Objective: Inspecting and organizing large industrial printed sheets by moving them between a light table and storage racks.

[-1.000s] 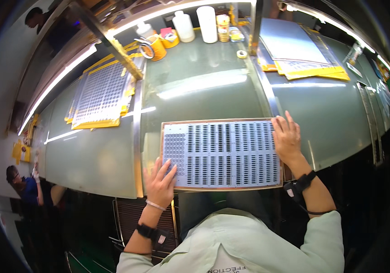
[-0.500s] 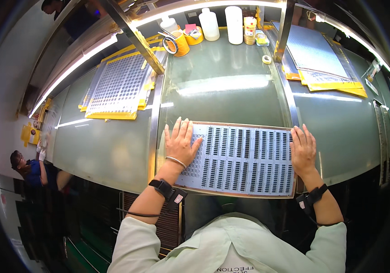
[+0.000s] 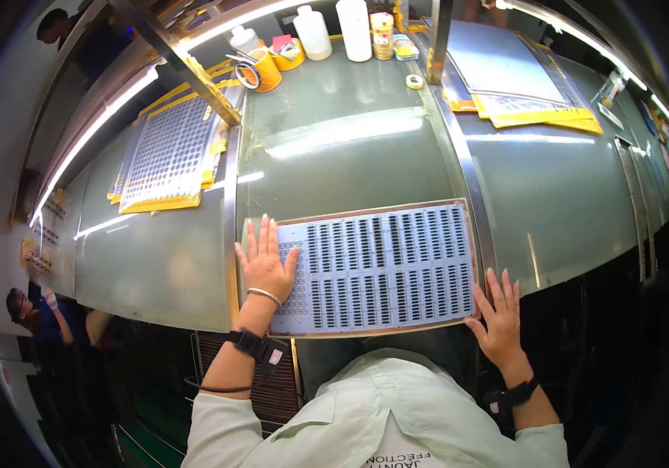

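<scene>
A flat rectangular panel (image 3: 387, 265) lies near the front edge of the worktable. It is pale blue, with rows of dark bar-shaped marks, a column of small rings at its left end and a copper-coloured border. My left hand (image 3: 267, 269) rests flat across its left end, fingers stretched and a little apart, covering part of the ring column. At the lower right corner is my right hand (image 3: 497, 316), fingers spread, its thumb at the panel's edge. Neither hand grips anything. Both wrists wear black strapped devices.
Yellow-edged sheets lie in a left stack (image 3: 164, 154) and a right stack (image 3: 510, 74). Tape rolls (image 3: 260, 72), a white bottle (image 3: 313, 33) and a white cylinder (image 3: 354, 30) stand at the back. Metal posts (image 3: 439, 43) rise beside them. A co-worker (image 3: 38, 308) is at far left.
My right hand has slid from the panel's upper right corner down to its lower right, its fingers spreading. My left hand stays on the left end. The whole view has shifted and tilted.
</scene>
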`<state>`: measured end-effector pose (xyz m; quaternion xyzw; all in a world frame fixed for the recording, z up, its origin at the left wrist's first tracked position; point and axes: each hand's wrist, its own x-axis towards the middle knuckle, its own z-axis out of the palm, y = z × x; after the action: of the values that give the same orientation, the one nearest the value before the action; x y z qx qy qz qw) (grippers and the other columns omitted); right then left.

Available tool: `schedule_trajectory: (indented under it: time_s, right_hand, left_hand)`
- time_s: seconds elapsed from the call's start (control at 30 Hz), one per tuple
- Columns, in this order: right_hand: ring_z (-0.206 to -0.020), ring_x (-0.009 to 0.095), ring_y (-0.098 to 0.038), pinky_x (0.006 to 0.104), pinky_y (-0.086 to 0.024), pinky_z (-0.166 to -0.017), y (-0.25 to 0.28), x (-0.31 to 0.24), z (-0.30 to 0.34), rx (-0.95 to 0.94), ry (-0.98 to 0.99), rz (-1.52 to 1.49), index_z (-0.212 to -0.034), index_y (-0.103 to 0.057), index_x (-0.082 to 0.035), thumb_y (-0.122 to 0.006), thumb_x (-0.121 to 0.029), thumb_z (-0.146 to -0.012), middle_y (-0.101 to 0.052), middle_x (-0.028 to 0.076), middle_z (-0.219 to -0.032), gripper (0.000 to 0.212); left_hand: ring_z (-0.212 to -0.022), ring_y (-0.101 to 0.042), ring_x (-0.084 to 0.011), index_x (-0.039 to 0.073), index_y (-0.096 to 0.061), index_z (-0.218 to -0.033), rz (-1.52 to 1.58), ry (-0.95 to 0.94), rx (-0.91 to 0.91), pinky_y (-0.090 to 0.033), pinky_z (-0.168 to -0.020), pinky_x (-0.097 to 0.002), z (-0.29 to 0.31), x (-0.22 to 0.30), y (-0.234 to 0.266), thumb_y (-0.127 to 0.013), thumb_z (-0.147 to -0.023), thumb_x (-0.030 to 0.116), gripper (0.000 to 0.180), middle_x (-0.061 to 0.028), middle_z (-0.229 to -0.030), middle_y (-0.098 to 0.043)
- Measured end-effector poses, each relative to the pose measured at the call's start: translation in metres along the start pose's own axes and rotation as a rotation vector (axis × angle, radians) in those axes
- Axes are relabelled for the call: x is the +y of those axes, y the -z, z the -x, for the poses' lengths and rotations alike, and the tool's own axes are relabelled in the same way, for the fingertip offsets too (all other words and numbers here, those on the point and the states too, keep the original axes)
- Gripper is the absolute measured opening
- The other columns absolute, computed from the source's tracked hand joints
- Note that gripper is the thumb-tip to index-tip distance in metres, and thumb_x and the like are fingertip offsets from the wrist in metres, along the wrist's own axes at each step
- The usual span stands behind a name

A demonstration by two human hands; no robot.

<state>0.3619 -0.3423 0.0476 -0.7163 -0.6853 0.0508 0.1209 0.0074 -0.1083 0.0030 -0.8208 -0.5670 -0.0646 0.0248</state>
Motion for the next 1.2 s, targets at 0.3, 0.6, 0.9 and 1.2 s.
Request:
schedule_trajectory:
  time_s: [0.3,0.6,0.9,1.2]
  right_hand:
    - [-0.057,0.01,-0.058,0.0231,-0.046,-0.052,-0.027,-0.001,0.025,0.058,-0.767,-1.106,-0.083,-0.058,0.002,-0.054,-0.018,-0.092,-0.058,0.005,-0.063,0.022]
    - [-0.067,0.013,-0.062,0.0241,-0.05,-0.062,-0.059,-0.005,0.023,0.034,-0.703,-1.515,-0.086,-0.057,0.001,-0.052,-0.013,-0.092,-0.062,0.007,-0.077,0.017]
    - [-0.093,0.024,-0.063,0.0365,-0.054,-0.078,-0.022,-0.005,0.017,-0.307,-0.741,-1.751,-0.119,-0.046,0.007,-0.055,-0.009,-0.087,-0.061,0.014,-0.106,0.037]
    - [-0.08,0.022,-0.065,0.0337,-0.056,-0.068,0.006,-0.02,0.017,-0.462,-0.327,-1.425,-0.111,-0.057,0.005,-0.061,-0.006,-0.083,-0.064,0.015,-0.1,0.031]
  left_hand:
    - [-0.138,-0.016,-0.0368,0.007,-0.037,-0.139,0.313,-0.319,-0.107,-0.013,-0.109,-0.054,-0.006,0.14,0.022,-0.052,-0.087,0.044,0.065,-0.0156,-0.148,-0.026]
    - [-0.136,-0.025,-0.0289,0.005,-0.038,-0.137,0.751,-0.987,-0.444,-0.019,-0.108,-0.0528,0.066,0.209,0.026,-0.053,-0.089,0.039,0.061,-0.0128,-0.146,-0.03]
    - [-0.11,-0.058,-0.0287,-0.001,-0.043,-0.132,1.8,0.328,-1.299,-0.043,-0.097,-0.0391,0.142,0.046,0.024,-0.04,-0.098,0.03,0.047,-0.0196,-0.121,-0.057]
    - [-0.094,-0.065,-0.0209,0.0,-0.056,-0.115,2.291,0.534,-0.065,-0.053,-0.083,-0.0369,0.155,0.01,0.048,-0.053,-0.094,0.024,0.032,-0.0127,-0.106,-0.065]
